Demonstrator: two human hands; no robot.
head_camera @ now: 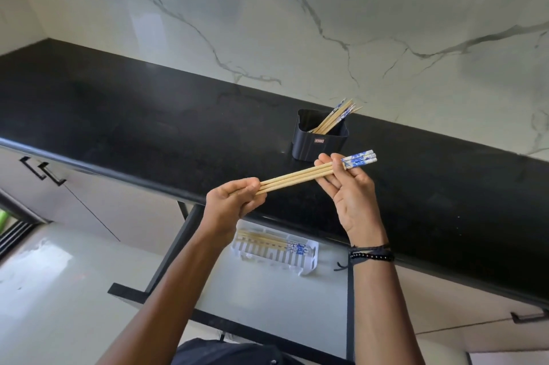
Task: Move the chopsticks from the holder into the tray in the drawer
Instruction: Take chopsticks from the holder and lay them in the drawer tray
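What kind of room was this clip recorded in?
Most likely a home kitchen: a black stone countertop runs along a marble-look wall, a holder of chopsticks stands on it, and below is an open drawer with a white tray.

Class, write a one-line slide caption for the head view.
Left hand and right hand hold chopsticks near the open drawer; its tray holds some, the holder more.

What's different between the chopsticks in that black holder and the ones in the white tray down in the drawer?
The holder chopsticks stand leaning, patterned ends up, in the black holder; the tray chopsticks lie flat, side by side, in the white tray. The holder chopsticks are on the countertop; the tray chopsticks are in the open drawer below. Both are pale wood with blue-and-white ends.
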